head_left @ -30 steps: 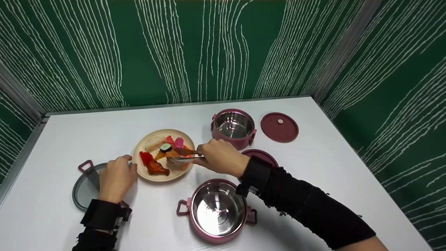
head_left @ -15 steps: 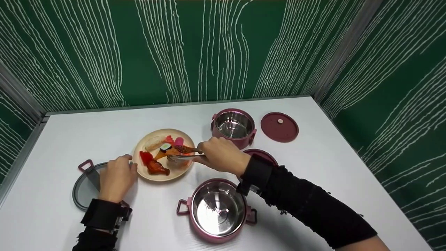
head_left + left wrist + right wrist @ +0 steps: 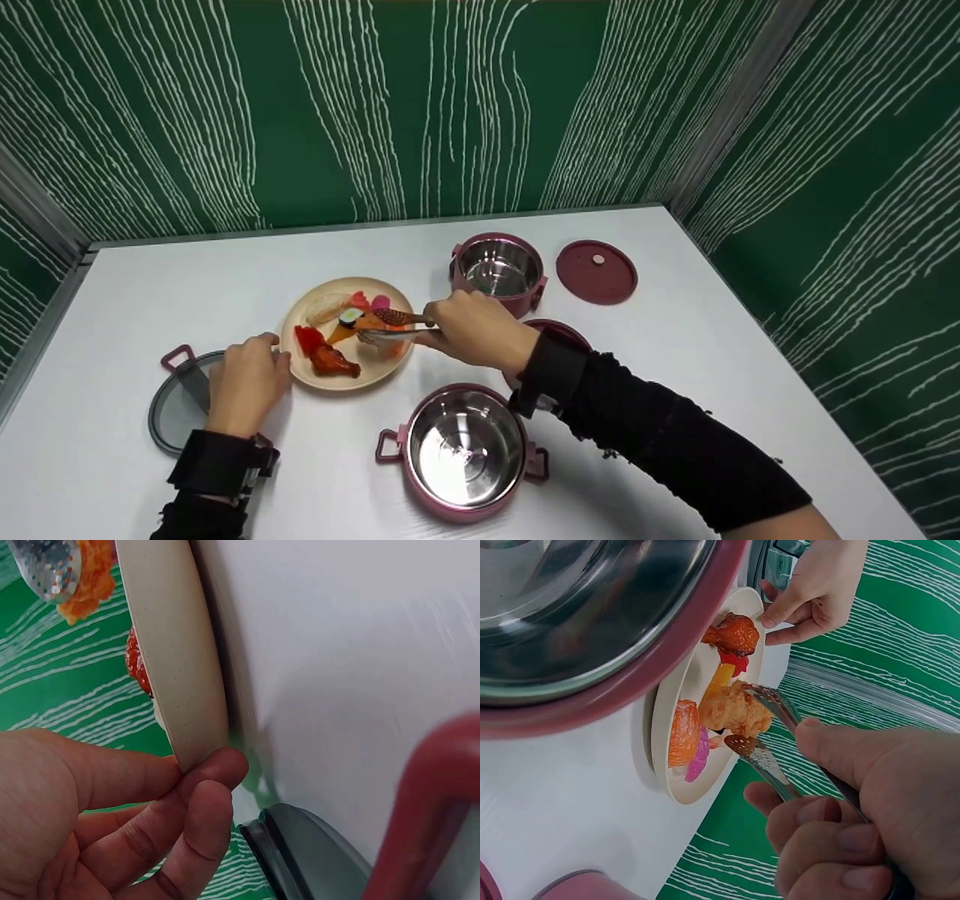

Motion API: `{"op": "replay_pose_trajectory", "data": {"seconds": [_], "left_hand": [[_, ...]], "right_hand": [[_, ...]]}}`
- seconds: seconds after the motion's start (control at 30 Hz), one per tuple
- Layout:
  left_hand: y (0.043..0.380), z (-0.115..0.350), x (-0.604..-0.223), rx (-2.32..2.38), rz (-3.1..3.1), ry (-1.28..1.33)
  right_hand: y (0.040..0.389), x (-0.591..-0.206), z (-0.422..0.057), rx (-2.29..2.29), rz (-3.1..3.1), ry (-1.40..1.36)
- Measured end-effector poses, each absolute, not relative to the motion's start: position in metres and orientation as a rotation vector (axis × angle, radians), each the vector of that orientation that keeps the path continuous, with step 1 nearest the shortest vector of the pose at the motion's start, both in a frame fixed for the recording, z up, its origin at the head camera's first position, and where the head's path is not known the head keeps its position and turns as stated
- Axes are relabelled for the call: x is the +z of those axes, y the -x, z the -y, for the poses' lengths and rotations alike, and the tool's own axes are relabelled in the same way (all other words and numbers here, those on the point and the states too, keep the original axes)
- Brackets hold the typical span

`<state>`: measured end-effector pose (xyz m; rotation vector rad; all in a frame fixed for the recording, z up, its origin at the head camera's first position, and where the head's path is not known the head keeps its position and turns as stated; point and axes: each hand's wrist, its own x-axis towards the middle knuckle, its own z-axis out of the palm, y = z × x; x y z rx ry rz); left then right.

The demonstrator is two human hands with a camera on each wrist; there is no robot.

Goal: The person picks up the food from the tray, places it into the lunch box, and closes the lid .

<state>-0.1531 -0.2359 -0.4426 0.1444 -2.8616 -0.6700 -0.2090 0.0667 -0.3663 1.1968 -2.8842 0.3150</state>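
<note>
My left hand (image 3: 247, 382) pinches the near-left rim of a beige plate (image 3: 379, 364) between thumb and fingers. In my right hand (image 3: 480, 326) are metal serving tongs (image 3: 776, 772) with perforated tips. Those tips lie on either side of a golden, breaded piece of food (image 3: 739, 709), which looks like fried chicken, over the plate. A glazed drumstick (image 3: 334, 361), a red pepper piece (image 3: 307, 339) and a sushi roll (image 3: 350, 317) also lie there. Orange and magenta pieces (image 3: 697, 757) show at the plate's side in the right wrist view.
A pink pot (image 3: 457, 514) with a steel inside stands nearest the person. Behind the right hand is a second pink pot (image 3: 517, 305), with a dark red lid (image 3: 596, 277) beside it. Another dark red lid (image 3: 566, 334) is partly under the right wrist. A grey lid (image 3: 176, 409) lies left.
The head view has shifted slightly, moving everything a little left in it. Both hands keep their holds on the plate and the tongs.
</note>
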Motion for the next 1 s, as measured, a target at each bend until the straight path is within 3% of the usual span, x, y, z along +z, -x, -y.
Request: {"op": "replay_pose_trajectory", "data": {"seconds": [0.4, 1.0], "left_hand": [[0.153, 0.232, -0.437, -0.722, 2.895, -0.202], [0.166, 0.198, -0.411, -0.883, 2.839, -0.058]], "right_hand": [[0.21, -0.361, -0.071, 0.336, 2.898, -1.179], [0.216, -0.35, -0.084, 0.364, 2.89, -1.127]]}}
